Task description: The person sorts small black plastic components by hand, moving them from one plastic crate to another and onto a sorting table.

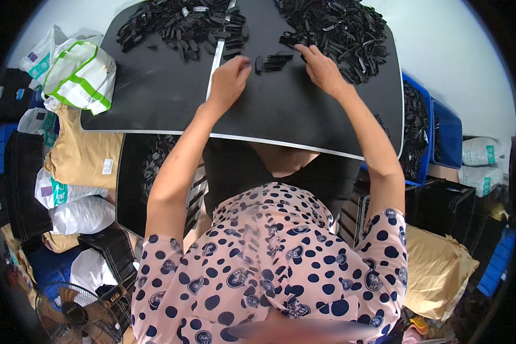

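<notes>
My left hand (230, 80) hangs over the black table (160, 94) near its pale centre strip, fingers curled together. Whatever they may hold is hidden. Beside it, a small black plastic piece (259, 65) stands apart from a short row of similar black pieces (277, 61). My right hand (324, 70) lies to the right of that row with its index finger stretched out and thumb apart. That fingertip touches or nearly touches a black piece (288, 40) at the edge of the right heap (344, 34). No piece shows in its grasp.
Another heap of black pieces (183, 28) covers the far left of the table. A white and green bag (81, 77) sits on the left corner. Blue bins (446, 132) stand off the right edge, a brown sack (438, 269) lower right, and a fan (74, 314) lower left.
</notes>
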Action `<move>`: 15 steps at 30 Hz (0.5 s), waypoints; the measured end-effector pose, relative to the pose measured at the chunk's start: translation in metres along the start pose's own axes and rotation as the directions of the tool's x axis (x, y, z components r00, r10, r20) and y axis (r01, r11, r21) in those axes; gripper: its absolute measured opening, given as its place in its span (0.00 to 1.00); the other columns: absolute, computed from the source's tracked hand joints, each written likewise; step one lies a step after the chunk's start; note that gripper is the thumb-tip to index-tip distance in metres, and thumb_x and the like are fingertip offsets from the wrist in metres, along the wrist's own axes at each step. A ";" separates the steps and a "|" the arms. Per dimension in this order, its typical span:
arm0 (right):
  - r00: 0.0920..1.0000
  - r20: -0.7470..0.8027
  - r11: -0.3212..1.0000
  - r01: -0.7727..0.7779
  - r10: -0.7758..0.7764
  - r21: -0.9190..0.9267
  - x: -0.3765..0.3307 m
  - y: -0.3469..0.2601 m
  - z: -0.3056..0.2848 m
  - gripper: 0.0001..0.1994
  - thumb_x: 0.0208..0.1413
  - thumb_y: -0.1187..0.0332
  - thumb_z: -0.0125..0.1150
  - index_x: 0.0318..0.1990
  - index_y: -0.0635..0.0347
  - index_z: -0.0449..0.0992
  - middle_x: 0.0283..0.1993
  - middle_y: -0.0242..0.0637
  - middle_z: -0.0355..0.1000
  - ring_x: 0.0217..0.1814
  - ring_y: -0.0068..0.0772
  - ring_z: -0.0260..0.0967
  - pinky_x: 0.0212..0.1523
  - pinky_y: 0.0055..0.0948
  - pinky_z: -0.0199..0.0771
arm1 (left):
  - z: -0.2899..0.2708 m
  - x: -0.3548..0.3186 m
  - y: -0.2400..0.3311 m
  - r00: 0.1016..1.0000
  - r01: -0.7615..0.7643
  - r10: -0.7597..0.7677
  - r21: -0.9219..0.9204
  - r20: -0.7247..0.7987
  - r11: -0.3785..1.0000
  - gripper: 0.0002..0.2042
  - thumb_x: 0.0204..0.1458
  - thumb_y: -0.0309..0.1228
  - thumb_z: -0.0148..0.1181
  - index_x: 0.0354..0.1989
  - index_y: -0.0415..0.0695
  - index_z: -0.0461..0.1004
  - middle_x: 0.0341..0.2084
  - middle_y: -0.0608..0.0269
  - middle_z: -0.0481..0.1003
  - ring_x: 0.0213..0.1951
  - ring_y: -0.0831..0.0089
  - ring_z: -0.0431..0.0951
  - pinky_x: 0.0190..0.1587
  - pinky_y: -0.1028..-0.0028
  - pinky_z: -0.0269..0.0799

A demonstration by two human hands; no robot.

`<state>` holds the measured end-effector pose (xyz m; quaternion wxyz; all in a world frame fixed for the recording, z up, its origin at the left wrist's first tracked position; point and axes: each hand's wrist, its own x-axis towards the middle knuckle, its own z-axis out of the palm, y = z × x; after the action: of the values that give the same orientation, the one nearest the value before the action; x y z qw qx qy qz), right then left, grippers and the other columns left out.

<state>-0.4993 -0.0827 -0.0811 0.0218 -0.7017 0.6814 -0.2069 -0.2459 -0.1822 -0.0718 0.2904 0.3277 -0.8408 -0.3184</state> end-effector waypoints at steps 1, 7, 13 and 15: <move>0.995 -0.063 0.979 -0.061 0.074 0.192 -0.004 -0.006 -0.003 0.16 0.46 0.79 0.54 0.45 0.59 0.69 0.39 0.41 0.66 0.40 0.44 0.70 0.38 0.36 0.70 | 0.012 0.016 -0.008 1.000 -0.002 0.002 -0.004 0.001 1.000 0.12 0.51 0.32 0.57 0.41 0.40 0.72 0.33 0.52 0.77 0.36 0.57 0.77 0.37 0.70 0.71; 0.925 0.052 0.725 -0.330 0.377 0.605 -0.051 -0.027 0.004 0.07 0.49 0.75 0.59 0.36 0.63 0.73 0.33 0.39 0.69 0.34 0.29 0.71 0.35 0.26 0.69 | 0.037 0.036 -0.018 0.978 -0.021 -0.068 0.413 0.198 0.911 0.11 0.49 0.34 0.58 0.34 0.40 0.70 0.31 0.52 0.73 0.35 0.53 0.75 0.38 0.62 0.69; 0.788 0.299 -0.004 -0.352 0.538 0.936 -0.072 -0.042 0.006 0.06 0.53 0.74 0.59 0.37 0.66 0.72 0.35 0.35 0.71 0.35 0.26 0.72 0.39 0.22 0.73 | 0.031 -0.005 0.006 0.957 0.250 -0.199 -0.257 0.211 0.933 0.10 0.51 0.27 0.56 0.42 0.41 0.67 0.31 0.55 0.75 0.33 0.61 0.77 0.33 0.71 0.71; 0.823 0.277 -0.266 -0.159 0.496 0.951 -0.074 -0.056 0.002 0.06 0.52 0.77 0.59 0.38 0.64 0.71 0.38 0.35 0.71 0.39 0.26 0.71 0.42 0.23 0.74 | 0.022 -0.022 0.026 0.855 0.519 -0.363 -0.601 0.371 0.608 0.12 0.53 0.27 0.55 0.45 0.42 0.67 0.30 0.56 0.75 0.32 0.65 0.77 0.31 0.75 0.72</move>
<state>-0.4441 -0.0079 -0.0849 0.5168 -0.1907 0.4468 -0.7049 -0.2575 -0.1436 -0.0729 0.2107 0.3595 -0.5812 -0.6990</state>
